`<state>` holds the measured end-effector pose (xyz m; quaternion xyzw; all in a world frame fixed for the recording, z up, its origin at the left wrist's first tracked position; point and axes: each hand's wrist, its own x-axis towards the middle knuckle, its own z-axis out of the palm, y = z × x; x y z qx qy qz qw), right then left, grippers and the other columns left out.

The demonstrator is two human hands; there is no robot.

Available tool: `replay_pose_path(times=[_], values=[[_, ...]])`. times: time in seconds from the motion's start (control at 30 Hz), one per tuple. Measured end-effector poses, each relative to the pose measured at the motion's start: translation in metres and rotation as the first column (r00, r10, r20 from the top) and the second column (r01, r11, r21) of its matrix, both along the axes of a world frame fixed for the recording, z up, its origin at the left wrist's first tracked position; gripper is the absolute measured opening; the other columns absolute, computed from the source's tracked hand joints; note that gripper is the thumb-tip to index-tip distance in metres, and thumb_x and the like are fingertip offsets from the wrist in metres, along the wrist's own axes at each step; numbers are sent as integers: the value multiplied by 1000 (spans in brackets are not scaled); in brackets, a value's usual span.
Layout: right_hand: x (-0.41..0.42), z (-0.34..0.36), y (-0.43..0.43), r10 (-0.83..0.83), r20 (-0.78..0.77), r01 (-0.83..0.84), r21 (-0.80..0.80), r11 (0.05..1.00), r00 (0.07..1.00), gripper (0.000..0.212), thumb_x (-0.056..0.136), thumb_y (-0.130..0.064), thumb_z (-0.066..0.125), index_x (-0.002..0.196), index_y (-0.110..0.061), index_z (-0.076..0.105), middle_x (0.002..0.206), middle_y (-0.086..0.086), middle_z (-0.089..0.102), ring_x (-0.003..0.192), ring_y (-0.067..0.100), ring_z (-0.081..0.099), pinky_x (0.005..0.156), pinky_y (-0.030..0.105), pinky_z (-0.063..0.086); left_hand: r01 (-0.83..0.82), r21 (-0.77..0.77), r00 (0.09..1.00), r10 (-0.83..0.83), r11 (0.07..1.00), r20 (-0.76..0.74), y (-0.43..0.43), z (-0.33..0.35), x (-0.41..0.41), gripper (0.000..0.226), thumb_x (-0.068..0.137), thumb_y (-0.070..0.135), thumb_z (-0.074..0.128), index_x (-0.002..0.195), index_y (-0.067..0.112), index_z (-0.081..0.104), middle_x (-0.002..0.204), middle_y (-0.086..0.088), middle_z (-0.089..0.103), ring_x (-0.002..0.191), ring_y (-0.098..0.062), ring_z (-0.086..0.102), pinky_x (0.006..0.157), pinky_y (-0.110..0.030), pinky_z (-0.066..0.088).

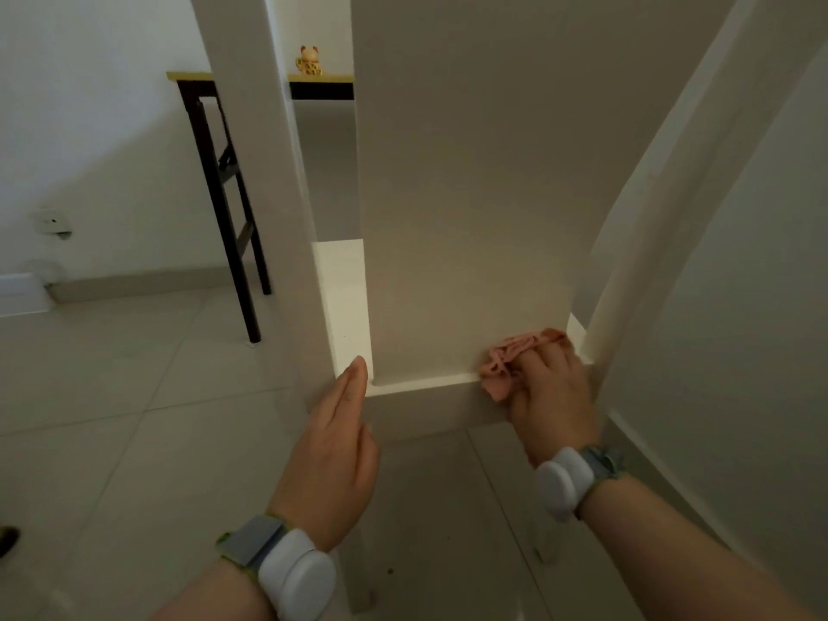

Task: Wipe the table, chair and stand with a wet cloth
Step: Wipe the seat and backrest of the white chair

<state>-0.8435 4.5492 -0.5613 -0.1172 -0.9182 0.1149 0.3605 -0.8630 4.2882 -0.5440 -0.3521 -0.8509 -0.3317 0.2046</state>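
Both grips are low on the white stand [448, 172]. My right grip [553, 396] clenches the pink cloth [506, 360], bunched, against the bottom shelf [425, 382] where it meets the upright panel. My left grip [331, 445] is released, fingers [351, 383] straight, tips at the shelf's front left corner. Behind, a cat figurine [309, 60] sits on a dark-legged counter [188, 76].

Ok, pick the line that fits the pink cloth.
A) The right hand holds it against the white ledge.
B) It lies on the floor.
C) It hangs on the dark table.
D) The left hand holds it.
A: the right hand grips the cloth against the ledge, while the left hand has straight fingers and holds nothing.
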Motion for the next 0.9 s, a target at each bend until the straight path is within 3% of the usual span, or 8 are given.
replay_pose_path(times=[0.13,0.3,0.37,0.43,0.53,0.67,0.83,0.9], values=[[-12,2,-67,129,35,-128,-12,992,991,41,68,-15,57,108,-22,64,111,4,60,104,33,51,99,43,40,-102,25,984,104,995,-145,-14,2,0,52,82,14,38,133,4,43,127,-13,45,113,-24,43,103,-15,23],[-20,5,-124,269,179,-291,115,950,946,59,55,-33,72,112,-29,55,111,2,55,99,30,50,98,40,39,-217,134,961,235,967,-143,-15,5,-1,46,81,22,41,127,17,43,133,-12,31,117,-27,37,102,-19,27],[-17,10,-118,292,153,-315,155,937,944,65,51,-39,75,112,-31,55,106,1,55,94,28,51,94,34,35,-217,111,960,233,970,-155,-14,8,0,45,82,23,41,127,19,43,133,-10,31,117,-26,38,100,-23,31],[-11,13,-100,306,73,-314,181,932,949,52,59,-35,64,111,-29,60,103,3,59,91,27,52,90,30,33,-184,64,963,193,981,-187,-11,11,2,46,82,19,40,127,16,44,130,-10,36,115,-26,40,100,-24,30],[4,15,-52,218,20,-218,154,964,976,48,65,-27,54,112,-24,63,105,5,60,99,29,51,93,33,39,-90,2,976,88,996,-200,1,15,4,49,82,16,39,130,10,43,128,-8,41,115,-24,41,101,-26,29],[25,14,14,-7,192,-33,205,978,981,55,67,-18,70,119,-23,56,118,3,56,108,32,52,85,36,50,-7,-80,986,-6,997,-169,33,13,4,53,82,20,36,135,12,35,130,-6,40,118,-21,40,103,-31,35],[44,25,41,-219,278,110,358,927,935,58,50,-10,81,106,-16,65,114,6,63,87,32,62,59,34,50,19,-216,978,-64,976,-200,75,12,2,56,78,24,37,132,10,38,124,-10,57,115,-18,42,94,-37,45],[43,35,43,-217,306,80,404,911,927,56,58,-15,79,113,-14,64,122,7,60,103,33,60,67,36,50,40,-244,969,-97,969,-225,91,21,1,56,76,26,37,130,11,40,121,-8,61,112,-19,49,89,-36,50]])
